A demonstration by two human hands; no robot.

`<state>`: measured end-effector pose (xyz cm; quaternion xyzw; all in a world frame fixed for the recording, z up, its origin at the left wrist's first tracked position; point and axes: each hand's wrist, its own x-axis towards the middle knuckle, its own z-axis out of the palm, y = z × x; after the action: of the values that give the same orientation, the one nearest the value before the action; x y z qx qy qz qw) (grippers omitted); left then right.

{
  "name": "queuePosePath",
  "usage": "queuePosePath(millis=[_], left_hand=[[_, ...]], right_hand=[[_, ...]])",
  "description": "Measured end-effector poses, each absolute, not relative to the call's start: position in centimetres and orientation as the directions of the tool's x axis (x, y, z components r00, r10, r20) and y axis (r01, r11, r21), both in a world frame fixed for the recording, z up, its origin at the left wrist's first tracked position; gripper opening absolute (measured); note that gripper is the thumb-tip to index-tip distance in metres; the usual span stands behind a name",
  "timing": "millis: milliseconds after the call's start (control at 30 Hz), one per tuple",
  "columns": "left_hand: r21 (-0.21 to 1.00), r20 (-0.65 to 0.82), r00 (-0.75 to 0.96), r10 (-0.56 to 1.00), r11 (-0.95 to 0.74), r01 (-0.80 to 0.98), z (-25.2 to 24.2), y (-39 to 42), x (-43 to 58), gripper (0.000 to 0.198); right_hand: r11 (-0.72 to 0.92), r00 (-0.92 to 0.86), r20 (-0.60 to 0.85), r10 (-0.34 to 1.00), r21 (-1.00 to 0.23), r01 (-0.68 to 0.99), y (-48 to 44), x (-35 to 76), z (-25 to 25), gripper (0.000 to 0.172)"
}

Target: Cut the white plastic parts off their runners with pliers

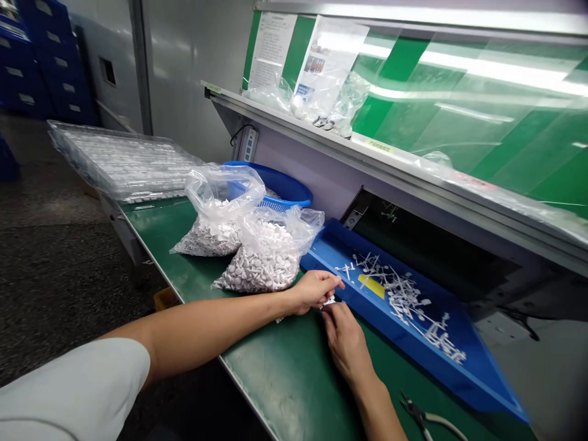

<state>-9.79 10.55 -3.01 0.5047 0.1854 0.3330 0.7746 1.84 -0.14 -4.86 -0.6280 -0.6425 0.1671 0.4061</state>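
Close together over the green table (294, 373), just in front of the blue tray, are my two hands. My left hand (316, 289) is closed, its thumb and fingers pinched together above some small white plastic parts (329, 301). From the near side, my right hand (343, 334) pinches the same white parts, and its fingers cover much of them. Beside my left wrist stands a clear plastic bag (264, 266) full of small white round-headed pieces. A second bag (211, 233) of similar pieces leans behind it.
The blue tray (390, 324) holds white plastic sprues (404, 294) and a yellow piece (371, 286). Cutting pliers (425, 419) lie near the front right. A blue basket (287, 184) sits behind the bags, and clear stacked trays (128, 162) overhang the table's left end. A shelf (321, 131) runs above.
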Motion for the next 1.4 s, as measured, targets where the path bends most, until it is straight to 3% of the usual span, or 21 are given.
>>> queuePosePath(millis=[100, 200, 367, 433, 567, 700, 867, 1033, 1267, 1400], left_hand=[[0.943, 0.146, 0.668, 0.729, 0.101, -0.316, -3.1, 9.8, -9.9, 0.029], [0.953, 0.283, 0.71, 0.645, -0.103, -0.286, -3.2, 8.7, -9.8, 0.024], [0.942, 0.332, 0.76, 0.559, -0.15, -0.301, -3.1, 7.4, -9.2, 0.029], [0.917, 0.396, 0.709, 0.583, -0.291, -0.273, -2.9, 7.5, -9.2, 0.028], [0.696, 0.64, 0.597, 0.484, -0.694, -0.184, -2.6, 8.2, -10.0, 0.023], [0.507, 0.714, 0.633, 0.299, -0.845, -0.172, -2.8, 9.1, -10.9, 0.027], [0.352, 0.63, 0.768, 0.117, -0.924, -0.148, -3.0, 9.8, -11.5, 0.033], [0.252, 0.578, 0.815, 0.043, -0.959, -0.128, -3.4, 9.8, -11.4, 0.034], [0.242, 0.766, 0.636, 0.092, -0.958, -0.152, -4.0, 9.9, -10.6, 0.026], [0.22, 0.799, 0.598, 0.062, -0.956, -0.194, -4.1, 10.1, -10.5, 0.026]], right_hand=[[0.097, 0.266, 0.258, 0.929, -0.861, 0.499, -0.8, 3.2, -4.1, 0.034], [0.096, 0.326, 0.193, 0.925, -0.952, 0.292, -1.4, 4.2, -3.4, 0.042], [0.119, 0.328, 0.124, 0.937, -0.992, 0.036, -1.5, 4.4, -2.9, 0.055], [0.122, 0.337, 0.097, 0.936, -0.991, -0.054, -1.5, 4.1, -2.8, 0.051], [0.089, 0.309, 0.016, 0.951, -0.971, -0.223, -1.6, 3.5, -2.5, 0.033], [0.06, 0.271, -0.035, 0.962, -0.941, -0.332, -1.7, 3.0, -2.5, 0.025], [0.057, 0.287, -0.065, 0.956, -0.917, -0.396, -1.3, 2.9, -2.9, 0.018], [0.049, 0.308, -0.081, 0.948, -0.919, -0.391, -1.2, 2.8, -3.0, 0.011], [0.096, 0.335, -0.011, 0.942, -0.948, -0.302, -1.5, 2.7, -2.6, 0.024], [0.117, 0.367, 0.041, 0.929, -0.975, -0.189, -1.4, 2.9, -2.8, 0.03]])
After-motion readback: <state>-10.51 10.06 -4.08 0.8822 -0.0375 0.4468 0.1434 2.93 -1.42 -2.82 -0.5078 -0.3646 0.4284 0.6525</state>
